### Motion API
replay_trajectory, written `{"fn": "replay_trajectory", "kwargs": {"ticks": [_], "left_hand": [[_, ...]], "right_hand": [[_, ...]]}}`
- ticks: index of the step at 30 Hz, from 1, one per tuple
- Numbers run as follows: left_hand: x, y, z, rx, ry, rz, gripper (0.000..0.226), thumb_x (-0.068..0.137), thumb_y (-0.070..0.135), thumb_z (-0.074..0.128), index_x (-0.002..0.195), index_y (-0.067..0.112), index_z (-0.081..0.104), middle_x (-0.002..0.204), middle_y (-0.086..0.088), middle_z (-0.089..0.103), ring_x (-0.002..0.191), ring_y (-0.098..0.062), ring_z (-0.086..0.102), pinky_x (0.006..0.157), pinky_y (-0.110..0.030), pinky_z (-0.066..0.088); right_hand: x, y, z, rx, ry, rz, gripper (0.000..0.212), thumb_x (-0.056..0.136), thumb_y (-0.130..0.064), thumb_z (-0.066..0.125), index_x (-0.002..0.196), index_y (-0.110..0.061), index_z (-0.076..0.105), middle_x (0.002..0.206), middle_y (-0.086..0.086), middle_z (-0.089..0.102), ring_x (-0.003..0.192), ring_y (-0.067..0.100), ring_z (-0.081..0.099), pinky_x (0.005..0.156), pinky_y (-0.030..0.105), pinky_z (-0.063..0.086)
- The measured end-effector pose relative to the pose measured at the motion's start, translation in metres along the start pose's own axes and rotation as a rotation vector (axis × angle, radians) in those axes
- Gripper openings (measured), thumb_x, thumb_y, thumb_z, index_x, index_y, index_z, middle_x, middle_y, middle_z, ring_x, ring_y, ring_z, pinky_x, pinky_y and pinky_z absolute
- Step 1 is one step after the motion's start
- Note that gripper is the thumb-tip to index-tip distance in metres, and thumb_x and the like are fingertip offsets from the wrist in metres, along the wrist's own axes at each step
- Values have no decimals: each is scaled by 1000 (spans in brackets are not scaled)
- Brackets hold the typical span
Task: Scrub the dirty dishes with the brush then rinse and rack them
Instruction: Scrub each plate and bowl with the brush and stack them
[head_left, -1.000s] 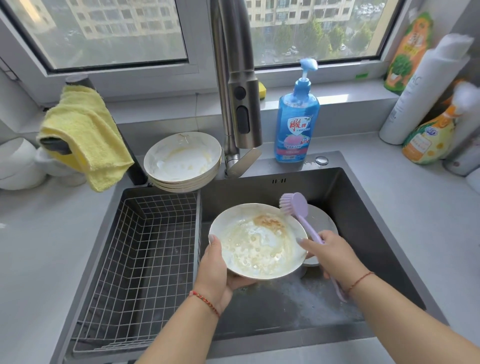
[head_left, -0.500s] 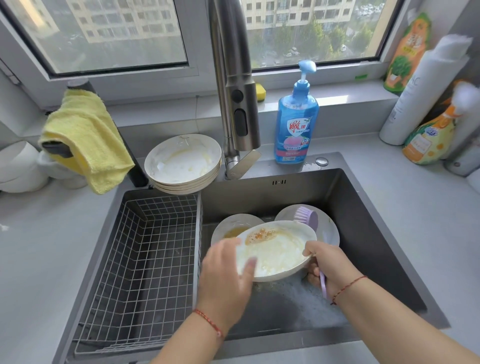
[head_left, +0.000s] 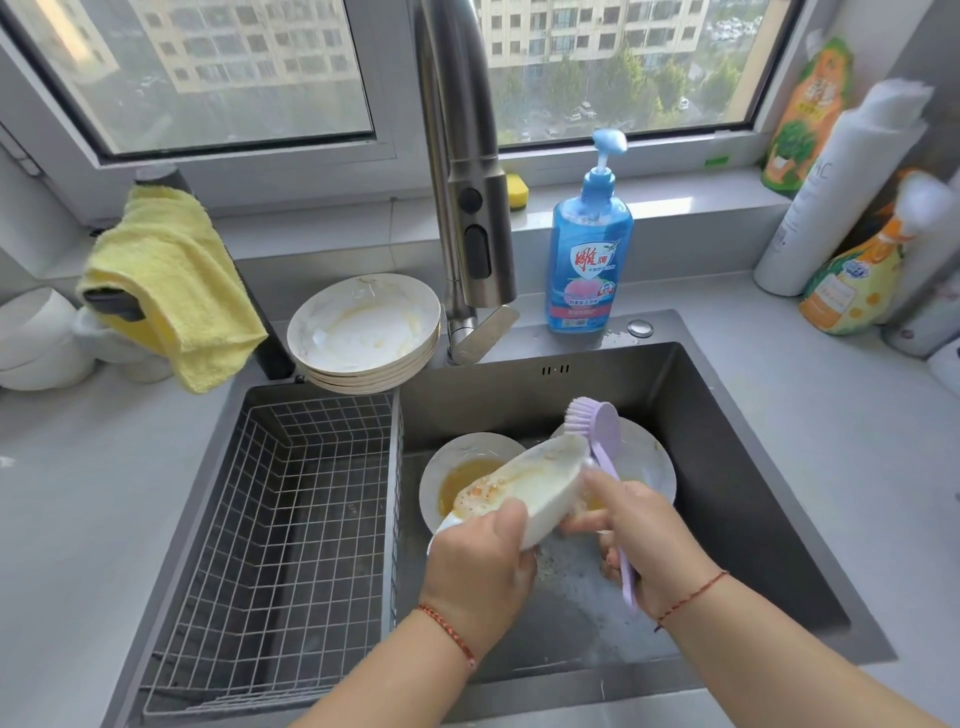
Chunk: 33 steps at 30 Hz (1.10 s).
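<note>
wire rack at left of frame, bare. left hand, fingers wrapped on rim of tilted dirty plate at centre, over the sink. right hand, fingers curled round brush. advice: steady plate, press bristles on residue.

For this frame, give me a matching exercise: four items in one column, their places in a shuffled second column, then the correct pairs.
Items:
1. purple brush
2. yellow cloth
3. blue soap bottle
4. stack of dirty plates

Places:
A. on the counter at the sink's back left corner, left of the faucet
B. held in the right hand above the sink basin
C. draped over a dark holder left of the sink
D. standing behind the sink, right of the faucet

Pairs: 1-B, 2-C, 3-D, 4-A
</note>
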<state>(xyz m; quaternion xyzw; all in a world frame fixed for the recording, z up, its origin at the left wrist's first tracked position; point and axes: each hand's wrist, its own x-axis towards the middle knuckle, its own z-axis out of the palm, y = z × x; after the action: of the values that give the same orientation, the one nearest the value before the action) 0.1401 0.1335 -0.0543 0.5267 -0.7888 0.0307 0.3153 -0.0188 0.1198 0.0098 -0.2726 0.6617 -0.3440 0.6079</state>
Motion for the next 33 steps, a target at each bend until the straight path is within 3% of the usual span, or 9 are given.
{"fn": "replay_trajectory", "kwargs": {"ticks": [5,8,15,18,21,22,26,30,33], "left_hand": [[23,-4,-27,-336,-99,-700,40,69,22,80,77,28,41,67,8,56,60,-16,58,51,-19,42],[30,-8,-35,-407,-44,-706,41,70,18,82,76,30,43,69,13,54,59,2,52,52,-8,41],[35,-9,-41,-540,-78,-795,36,67,10,81,81,28,53,77,11,61,65,1,57,54,-6,42],[33,-13,-41,-592,-57,-793,44,65,5,81,93,31,58,85,14,65,74,10,60,60,-3,43],[31,-14,-44,-606,-86,-801,35,64,4,83,79,20,56,77,7,63,65,0,59,53,-8,44],[30,-14,-46,-611,-80,-796,35,64,5,84,77,19,55,75,5,63,62,0,58,52,-9,44],[26,-15,-48,-638,-59,-768,37,64,4,86,77,20,56,76,4,64,60,3,59,53,-10,45],[25,-18,-44,-674,-59,-796,36,61,5,86,80,19,58,78,1,67,68,-14,63,54,-12,47],[24,-18,-41,-798,-11,-830,48,55,6,82,97,22,65,92,1,73,85,-17,69,72,-23,56]], "right_hand": [[9,-2,-18,-171,25,-82,28,101,-34,40,119,-21,56,65,7,70,37,16,31,40,22,29],[4,-3,-20,-282,2,-194,33,102,-33,37,129,-35,55,57,4,60,36,15,33,40,22,32],[-47,-19,-3,-565,-197,-527,39,100,-23,44,129,-49,44,42,-22,44,39,-1,42,42,10,30],[-59,-17,2,-827,-242,-627,42,99,-30,46,132,-55,40,61,-8,58,47,5,42,47,16,32],[-41,-22,-7,-794,-113,-612,47,98,-28,46,110,-74,42,88,2,72,70,11,63,63,24,49],[-33,-25,-11,-773,-58,-580,48,99,-27,45,105,-74,45,91,1,73,76,15,66,70,28,52],[-13,-31,-25,-721,29,-397,32,100,-22,38,118,-34,62,42,-16,43,35,4,34,39,17,29],[-50,-31,-7,-785,-125,-599,39,99,-27,41,120,-60,46,67,-3,60,43,6,40,44,16,31],[-71,-19,6,-1030,-188,-701,44,99,-33,38,137,-55,32,64,-4,55,52,11,44,51,20,33]]}}
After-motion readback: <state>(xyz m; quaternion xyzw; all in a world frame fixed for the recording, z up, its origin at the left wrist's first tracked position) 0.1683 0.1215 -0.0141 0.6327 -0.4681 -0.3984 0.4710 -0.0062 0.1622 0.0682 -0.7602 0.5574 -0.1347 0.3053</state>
